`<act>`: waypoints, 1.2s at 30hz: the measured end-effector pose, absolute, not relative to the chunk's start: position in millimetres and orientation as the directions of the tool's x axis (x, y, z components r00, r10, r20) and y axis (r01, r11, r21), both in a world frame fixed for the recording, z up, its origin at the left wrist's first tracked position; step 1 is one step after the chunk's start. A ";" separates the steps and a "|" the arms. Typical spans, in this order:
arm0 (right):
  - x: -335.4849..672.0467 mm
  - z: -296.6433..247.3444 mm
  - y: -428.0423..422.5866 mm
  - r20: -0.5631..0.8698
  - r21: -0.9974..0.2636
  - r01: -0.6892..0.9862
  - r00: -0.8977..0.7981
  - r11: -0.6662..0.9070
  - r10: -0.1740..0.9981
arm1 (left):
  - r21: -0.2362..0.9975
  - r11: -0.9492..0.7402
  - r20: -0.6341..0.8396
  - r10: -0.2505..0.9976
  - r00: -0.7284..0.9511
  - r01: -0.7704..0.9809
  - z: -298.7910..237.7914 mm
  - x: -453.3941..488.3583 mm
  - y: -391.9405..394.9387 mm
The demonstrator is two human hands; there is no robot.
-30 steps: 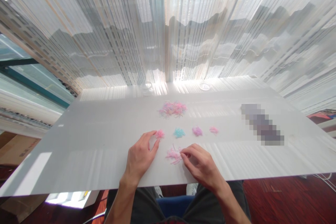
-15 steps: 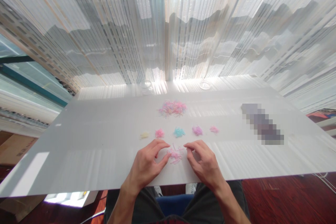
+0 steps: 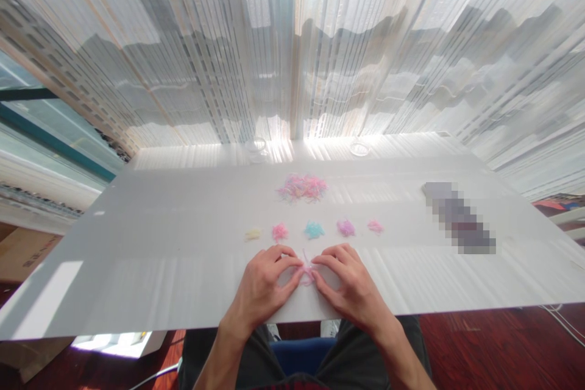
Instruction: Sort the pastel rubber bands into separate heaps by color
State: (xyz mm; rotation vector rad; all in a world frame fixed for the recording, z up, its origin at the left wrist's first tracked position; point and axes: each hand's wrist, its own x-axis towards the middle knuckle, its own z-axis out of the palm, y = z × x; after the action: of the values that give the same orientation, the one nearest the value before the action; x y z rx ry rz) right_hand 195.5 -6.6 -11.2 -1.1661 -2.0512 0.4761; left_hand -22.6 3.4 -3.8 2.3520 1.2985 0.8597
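A small loose pile of pink and lilac strands lies on the white table close to its near edge. My left hand reaches into it from the left, thumb and forefinger nearly together on strands. From the right, my right hand pinches at the same pile. The fingertips partly cover the pile, so which strands each hand grips is hard to see. Beyond my hands sits a row of sorted little heaps: pale yellow, hot pink, turquoise, purple and light pink.
Farther back is a larger mixed-colour heap of strands. Two clear round containers stand at the table's far edge, before a striped curtain. A blurred-out object lies at right. A cardboard box is on the left.
Both hands have moved inward, toward each other, and their fingers have closed in on the small pink pile. The camera view has shifted slightly.
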 end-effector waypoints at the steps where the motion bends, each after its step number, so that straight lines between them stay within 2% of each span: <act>1: 195.6 -11.1 -6.6 0.401 -0.616 0.590 -0.337 0.523 0.852 | 0.538 -0.536 0.353 0.844 0.404 0.651 -4.0 -22.6 3.5; 9: 195.0 -9.2 -6.7 0.416 -0.604 0.589 -0.341 0.537 0.843 | 0.571 -0.547 0.383 0.837 0.390 0.612 -5.7 -24.6 4.3; 19: 195.1 -11.7 -6.5 0.446 -0.610 0.563 -0.338 0.558 0.828 | 0.674 -0.541 0.380 0.838 0.392 0.502 -6.0 -14.6 2.8; 36: 195.2 -12.9 -3.6 0.473 -0.627 0.537 -0.312 0.564 0.824 | 0.705 -0.535 0.399 0.842 0.364 0.465 -9.9 -15.9 2.1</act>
State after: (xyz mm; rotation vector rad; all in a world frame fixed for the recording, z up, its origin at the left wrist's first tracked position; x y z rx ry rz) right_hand 195.2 -3.6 -12.9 -1.0907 -1.9997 0.4560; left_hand -15.9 2.1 -9.9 2.1506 1.1309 1.0435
